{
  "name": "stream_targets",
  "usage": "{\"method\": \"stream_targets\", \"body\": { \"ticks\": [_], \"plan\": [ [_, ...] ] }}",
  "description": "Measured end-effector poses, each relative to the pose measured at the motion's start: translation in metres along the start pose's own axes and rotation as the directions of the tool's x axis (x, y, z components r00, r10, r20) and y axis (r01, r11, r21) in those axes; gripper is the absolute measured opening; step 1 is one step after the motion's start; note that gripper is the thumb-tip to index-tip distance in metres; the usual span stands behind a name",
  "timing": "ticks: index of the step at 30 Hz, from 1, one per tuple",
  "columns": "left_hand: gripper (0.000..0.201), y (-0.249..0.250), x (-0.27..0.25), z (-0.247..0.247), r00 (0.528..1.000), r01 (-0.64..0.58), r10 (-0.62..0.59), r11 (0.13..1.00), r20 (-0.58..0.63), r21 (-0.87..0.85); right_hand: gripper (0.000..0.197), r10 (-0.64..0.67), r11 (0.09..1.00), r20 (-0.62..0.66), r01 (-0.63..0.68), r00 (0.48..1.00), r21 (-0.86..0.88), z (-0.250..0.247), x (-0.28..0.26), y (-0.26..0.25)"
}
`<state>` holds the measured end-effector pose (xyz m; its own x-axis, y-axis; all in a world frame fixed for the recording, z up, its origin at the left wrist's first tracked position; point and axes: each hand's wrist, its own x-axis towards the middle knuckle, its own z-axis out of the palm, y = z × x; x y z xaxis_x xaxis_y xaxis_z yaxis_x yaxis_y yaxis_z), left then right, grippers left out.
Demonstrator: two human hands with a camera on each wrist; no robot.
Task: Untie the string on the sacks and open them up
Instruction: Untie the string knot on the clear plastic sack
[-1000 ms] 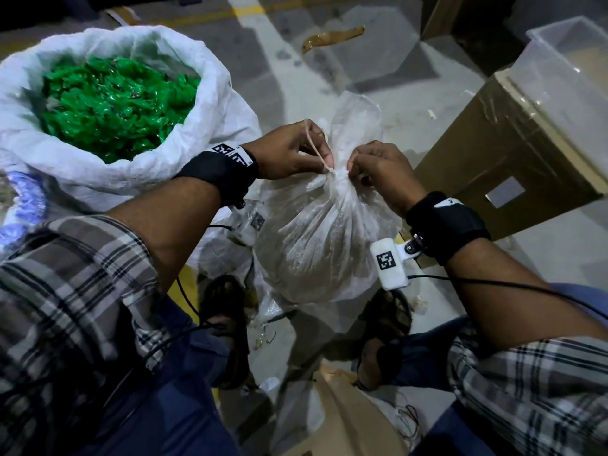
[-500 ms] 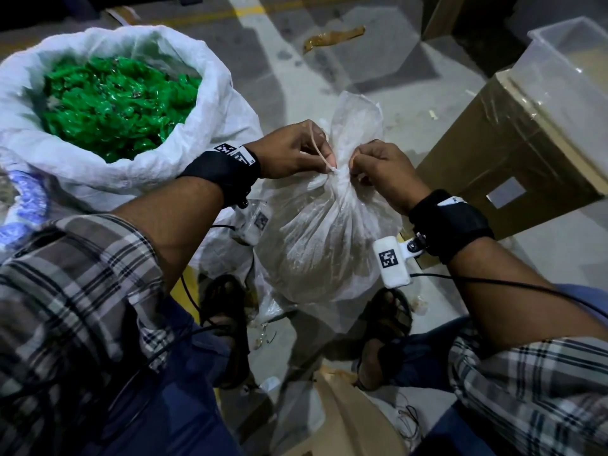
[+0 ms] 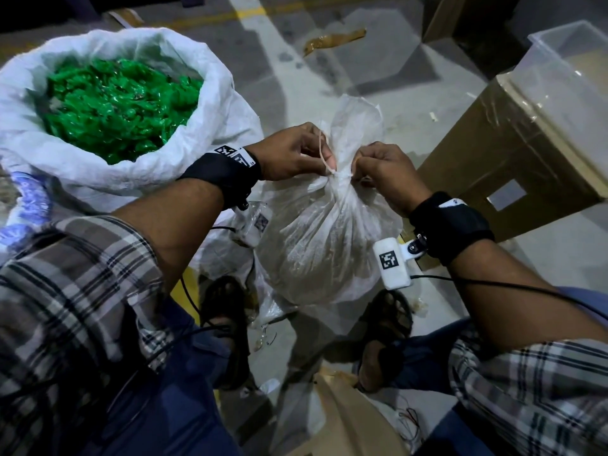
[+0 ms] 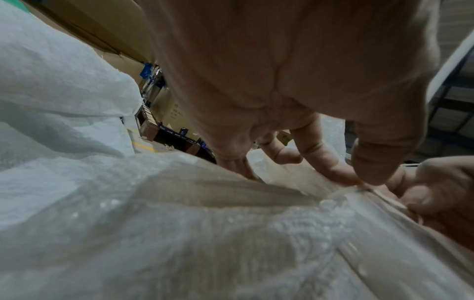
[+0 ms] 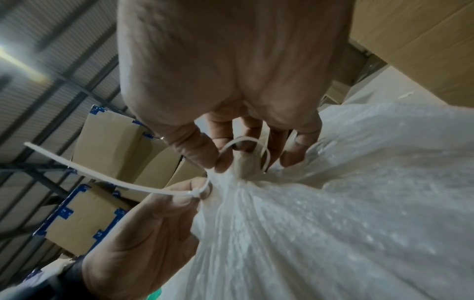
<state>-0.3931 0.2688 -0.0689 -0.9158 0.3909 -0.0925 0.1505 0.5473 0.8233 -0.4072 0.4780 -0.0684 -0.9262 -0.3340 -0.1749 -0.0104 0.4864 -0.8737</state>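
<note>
Two hands are seen at the gathered neck of a translucent sack (image 3: 329,245), which stands on the floor (image 3: 371,90) between the person's sandalled feet. A pale string (image 5: 123,182), flat and stiff like a cable tie, is cinched round that neck; its free tail is seen jutting past the left hand (image 3: 289,156). The left hand's grip is narrow, thumb and forefinger pinched on the string at the neck. The right hand (image 3: 385,172) is likewise closed in a narrow grip, with a loop of the string caught between its fingertips (image 5: 205,156) just above the gathered plastic. No brand or readable writing is visible anywhere; only square black-and-white coded markers can be made out on the wrist bands (image 3: 450,225) and the small white camera unit (image 3: 393,263). Faint marks on distant cardboard cartons (image 5: 100,215) with blue corner pieces are too small to read. An open white woven sack (image 3: 204,159) filled with green pieces (image 3: 115,110) is partly cut off at the left edge. The contents of the tied sack are obscured by cloudy plastic, and the taped cardboard box (image 3: 513,143) at right is cut off by the frame.
</note>
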Motion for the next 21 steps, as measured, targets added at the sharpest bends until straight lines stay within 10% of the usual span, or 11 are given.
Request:
{"method": "stream_targets", "body": {
  "ticks": [21],
  "plan": [
    [0.015, -0.0001, -0.0017, 0.0002, 0.999, 0.032, -0.031, 0.996, -0.024, 0.078, 0.006, -0.107, 0.969, 0.092, 0.124, 0.99, -0.214, -0.0012, -0.0024, -0.0041]
  ]
}}
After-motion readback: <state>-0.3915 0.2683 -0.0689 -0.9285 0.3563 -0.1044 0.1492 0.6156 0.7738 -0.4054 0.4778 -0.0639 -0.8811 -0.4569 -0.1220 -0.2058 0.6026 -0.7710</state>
